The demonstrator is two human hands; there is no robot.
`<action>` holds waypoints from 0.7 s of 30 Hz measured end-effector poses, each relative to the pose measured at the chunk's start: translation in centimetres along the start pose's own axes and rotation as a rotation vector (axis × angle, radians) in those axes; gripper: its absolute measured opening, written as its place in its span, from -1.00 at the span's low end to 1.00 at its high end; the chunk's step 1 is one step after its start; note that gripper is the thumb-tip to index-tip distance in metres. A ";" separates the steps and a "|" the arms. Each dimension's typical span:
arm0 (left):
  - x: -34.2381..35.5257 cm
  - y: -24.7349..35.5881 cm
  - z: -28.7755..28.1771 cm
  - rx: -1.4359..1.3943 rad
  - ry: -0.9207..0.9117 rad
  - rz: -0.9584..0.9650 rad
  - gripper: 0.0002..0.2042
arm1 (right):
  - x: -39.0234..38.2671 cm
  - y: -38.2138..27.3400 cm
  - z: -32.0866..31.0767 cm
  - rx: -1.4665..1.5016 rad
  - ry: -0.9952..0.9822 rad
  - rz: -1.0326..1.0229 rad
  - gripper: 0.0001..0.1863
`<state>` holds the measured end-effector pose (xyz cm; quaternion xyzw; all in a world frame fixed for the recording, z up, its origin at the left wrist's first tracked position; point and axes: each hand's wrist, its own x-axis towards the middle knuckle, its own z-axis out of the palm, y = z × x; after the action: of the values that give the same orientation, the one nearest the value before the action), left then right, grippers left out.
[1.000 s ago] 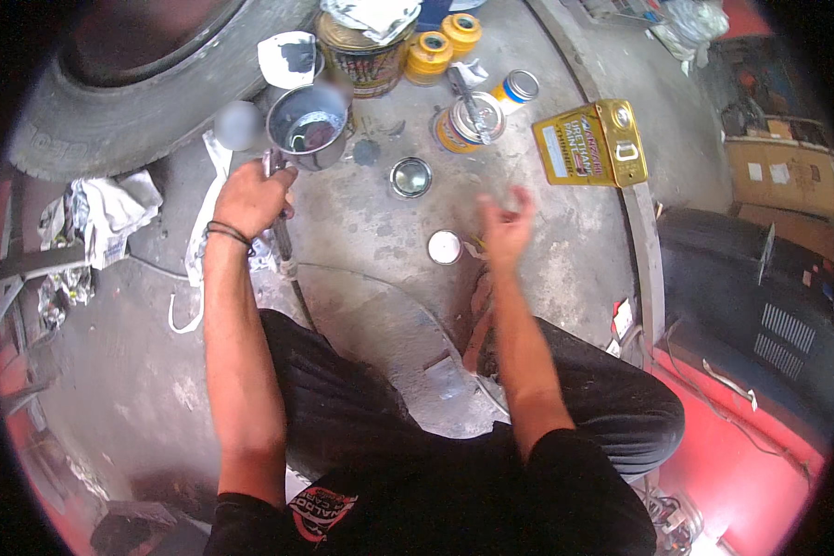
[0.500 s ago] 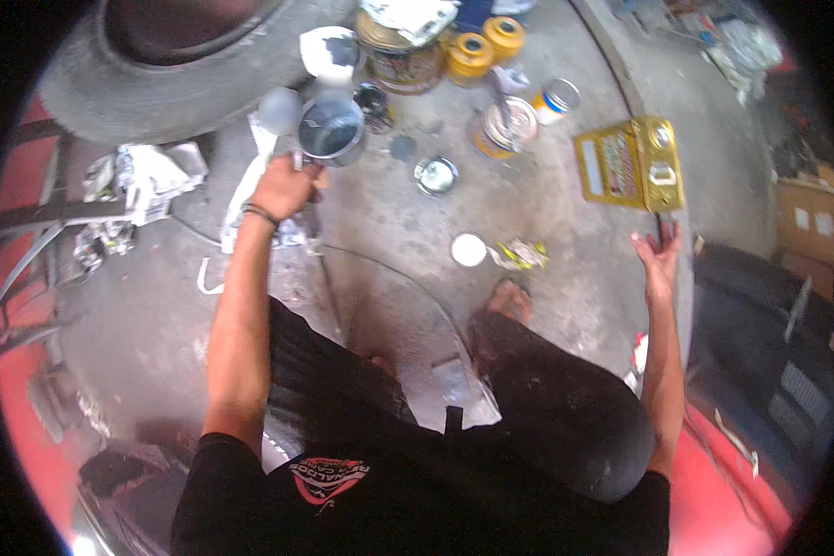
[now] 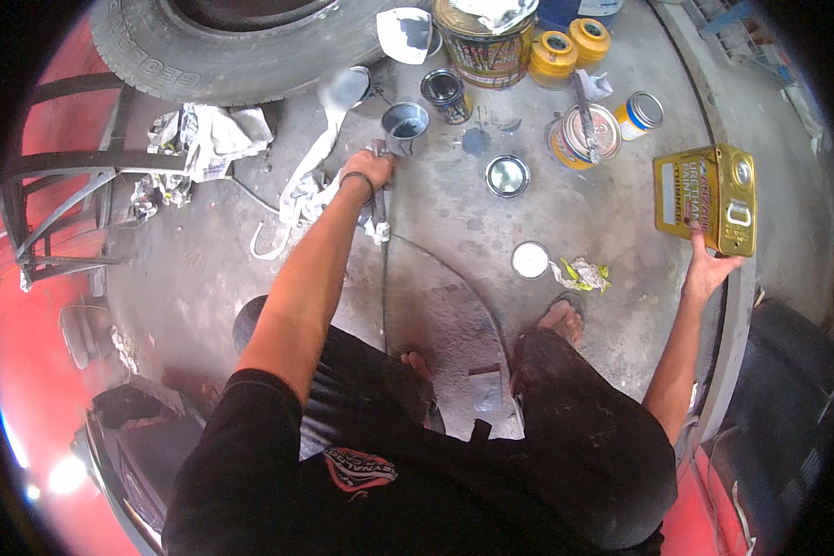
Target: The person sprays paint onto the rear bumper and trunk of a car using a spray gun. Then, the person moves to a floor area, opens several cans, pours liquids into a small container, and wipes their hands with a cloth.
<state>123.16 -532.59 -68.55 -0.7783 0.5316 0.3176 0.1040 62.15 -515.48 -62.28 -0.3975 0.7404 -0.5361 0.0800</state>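
Note:
My left hand [image 3: 371, 169] is closed around the handle of what looks like a spray gun; the fingers partly hide it. Just beyond that hand is its open grey cup [image 3: 405, 128], with dark liquid inside. A hose [image 3: 385, 278] runs along the floor from beneath the hand. On the right, my right hand [image 3: 709, 269] grips the near end of a gold rectangular thinner can [image 3: 704, 199]. Its thumb presses on the printed side, and the other fingers are mostly hidden. Between the hands stands a small open tin [image 3: 508, 176] with shiny contents.
A tyre [image 3: 222, 56] lies at the far left, near crumpled paper [image 3: 218, 139]. Farther back stand a dark open can [image 3: 447, 95], a large paint can [image 3: 487, 51], yellow containers [image 3: 553, 60] and a tin with a stick across it [image 3: 570, 144]. A white lid [image 3: 531, 260] lies nearer my foot.
My right hand has moved from just short of the gold can to gripping its near end. My left hand stays at the spray gun. The whole view has shifted.

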 end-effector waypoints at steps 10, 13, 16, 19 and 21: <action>2.1 1.5 0.5 0.116 -0.053 -0.121 -0.37 | -0.3 1.1 -0.6 -0.045 0.004 -0.030 0.00; 1.7 0.7 -1.0 0.042 -0.043 -0.121 -0.37 | -0.4 1.0 0.0 -0.044 0.004 0.012 0.01; 1.0 0.8 -2.2 -0.093 -0.107 -0.096 -0.35 | -0.5 0.6 -0.1 -0.057 0.004 0.012 0.03; 0.7 0.5 -2.6 -0.034 -0.149 -0.106 -0.39 | -1.1 -0.9 1.1 -0.006 -0.021 -0.034 0.05; 0.9 0.3 -2.9 0.072 -0.160 -0.111 -0.41 | -1.0 -1.4 1.6 0.048 0.022 -0.018 0.08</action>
<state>124.19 -534.87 -66.81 -0.7743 0.4888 0.3534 0.1914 64.41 -516.15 -62.07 -0.3962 0.7247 -0.5585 0.0766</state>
